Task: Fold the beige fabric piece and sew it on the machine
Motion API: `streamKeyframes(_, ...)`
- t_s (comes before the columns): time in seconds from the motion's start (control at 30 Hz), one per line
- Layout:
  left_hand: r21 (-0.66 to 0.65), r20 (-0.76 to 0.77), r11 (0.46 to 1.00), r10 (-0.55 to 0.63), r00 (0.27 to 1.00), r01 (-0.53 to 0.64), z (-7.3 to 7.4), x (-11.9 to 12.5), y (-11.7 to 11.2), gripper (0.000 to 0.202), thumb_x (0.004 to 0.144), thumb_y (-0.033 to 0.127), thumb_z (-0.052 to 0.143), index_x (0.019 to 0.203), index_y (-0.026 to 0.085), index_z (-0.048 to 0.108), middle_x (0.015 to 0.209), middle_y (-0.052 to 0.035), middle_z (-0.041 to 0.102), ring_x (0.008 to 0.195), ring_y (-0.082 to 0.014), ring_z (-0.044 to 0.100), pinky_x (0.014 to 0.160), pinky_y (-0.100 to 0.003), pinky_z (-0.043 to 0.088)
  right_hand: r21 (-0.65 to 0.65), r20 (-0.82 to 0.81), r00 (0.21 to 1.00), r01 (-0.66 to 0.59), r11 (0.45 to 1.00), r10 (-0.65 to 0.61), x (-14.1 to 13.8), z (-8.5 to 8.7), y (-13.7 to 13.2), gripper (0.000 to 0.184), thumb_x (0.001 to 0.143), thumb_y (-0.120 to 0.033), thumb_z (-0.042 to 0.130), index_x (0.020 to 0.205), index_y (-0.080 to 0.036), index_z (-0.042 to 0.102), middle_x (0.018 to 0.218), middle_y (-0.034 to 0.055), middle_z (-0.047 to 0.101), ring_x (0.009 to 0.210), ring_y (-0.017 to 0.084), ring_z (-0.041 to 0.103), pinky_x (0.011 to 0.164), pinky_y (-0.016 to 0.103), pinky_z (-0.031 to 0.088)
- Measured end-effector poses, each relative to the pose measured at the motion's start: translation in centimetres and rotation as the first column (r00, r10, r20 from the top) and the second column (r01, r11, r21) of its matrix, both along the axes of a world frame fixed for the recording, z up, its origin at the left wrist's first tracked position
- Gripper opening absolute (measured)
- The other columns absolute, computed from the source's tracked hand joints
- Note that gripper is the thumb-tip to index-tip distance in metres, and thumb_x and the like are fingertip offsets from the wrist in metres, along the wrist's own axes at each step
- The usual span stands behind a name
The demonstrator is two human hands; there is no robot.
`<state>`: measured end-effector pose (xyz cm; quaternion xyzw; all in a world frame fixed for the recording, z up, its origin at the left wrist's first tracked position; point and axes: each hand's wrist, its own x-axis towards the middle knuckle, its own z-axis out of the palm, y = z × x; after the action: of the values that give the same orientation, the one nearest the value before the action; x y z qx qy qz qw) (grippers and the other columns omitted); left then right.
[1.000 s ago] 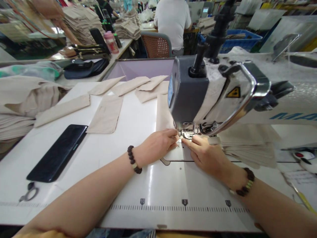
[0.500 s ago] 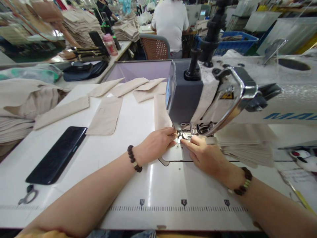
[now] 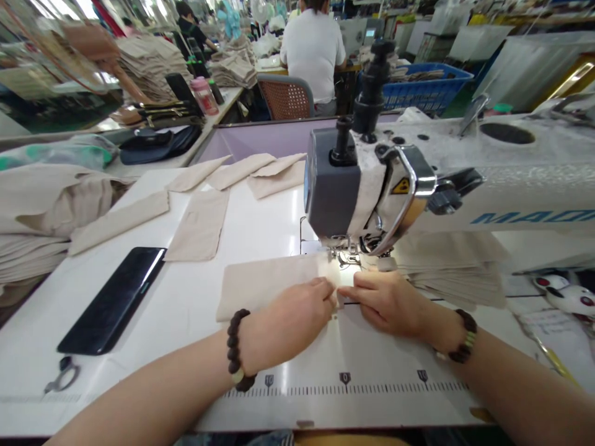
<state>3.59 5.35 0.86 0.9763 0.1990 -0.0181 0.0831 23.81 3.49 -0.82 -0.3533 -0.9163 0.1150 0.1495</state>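
A beige fabric piece (image 3: 264, 282) lies flat on the white table, its right end just in front of the sewing machine's presser foot (image 3: 346, 255). My left hand (image 3: 295, 319) rests on the piece's right end with fingers closed in a pinch on its edge. My right hand (image 3: 385, 300) is opposite it, fingertips pinching the same edge from the right. Both wrists wear dark bead bracelets. The grey and white sewing machine head (image 3: 339, 186) stands directly behind my hands.
A black phone (image 3: 114, 297) and small snips (image 3: 60, 373) lie at the left. More beige pieces (image 3: 199, 223) are spread behind; stacks sit at the far left (image 3: 32, 223) and right (image 3: 450, 266). A ruler scale (image 3: 346, 387) marks the table front. A person in white (image 3: 313, 49) sits beyond.
The fabric piece, earlier running back under the needle, now lies turned sideways to the left. Both hands have drawn back from the presser foot toward me, pinching its edge.
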Motion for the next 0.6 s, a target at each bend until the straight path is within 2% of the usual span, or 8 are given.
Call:
streamKeyframes(0.1,-0.061,-0.007,0.998,0.025,1.000,-0.025,0.3,0.1,-0.2,0.011,0.089,0.008,0.045,0.087,0.011,0.055,0.089,-0.0072,0.057,0.091,-0.0182,0.052,0.080,-0.029,0.047,-0.029,0.007,0.999,-0.046,0.999,0.046,0.3,0.2,-0.1,0.029,0.085,-0.011,0.034,0.092,-0.015,0.061,0.072,0.0037,0.049,0.061,0.016,0.041,0.055,0.029,0.028)
streamKeyframes(0.33,0.011,-0.047,1.000,-0.002,0.999,0.003,0.3,0.3,-1.0,0.017,0.088,0.003,0.037,0.089,0.010,0.052,0.088,-0.0086,0.054,0.085,-0.0203,0.052,0.070,-0.029,0.049,0.026,0.007,0.995,-0.095,0.995,0.095,0.4,0.1,-0.2,0.031,0.088,-0.012,0.029,0.089,-0.014,0.060,0.068,0.0034,0.046,0.060,0.016,0.038,0.055,0.030,0.025)
streamKeyframes(0.47,0.069,-0.049,0.997,-0.028,0.998,0.031,-0.3,0.4,-0.7,0.022,0.086,-0.001,0.034,0.090,0.009,0.053,0.091,-0.0099,0.055,0.090,-0.0218,0.053,0.077,-0.031,0.048,0.059,0.026,0.997,-0.070,0.996,0.069,0.2,0.0,-0.2,0.032,0.089,-0.012,0.029,0.087,-0.013,0.061,0.067,0.0038,0.048,0.060,0.016,0.039,0.055,0.030,0.026)
streamKeyframes(0.6,0.041,0.034,0.998,0.048,0.998,-0.050,-1.3,0.3,0.1,0.023,0.089,0.002,0.032,0.092,0.011,0.053,0.093,-0.0087,0.057,0.092,-0.0190,0.054,0.083,-0.030,0.047,0.091,0.027,1.000,-0.012,0.996,0.009,0.0,-0.2,-0.1,0.033,0.090,-0.013,0.029,0.089,-0.012,0.062,0.068,0.0045,0.050,0.061,0.017,0.042,0.056,0.029,0.030)
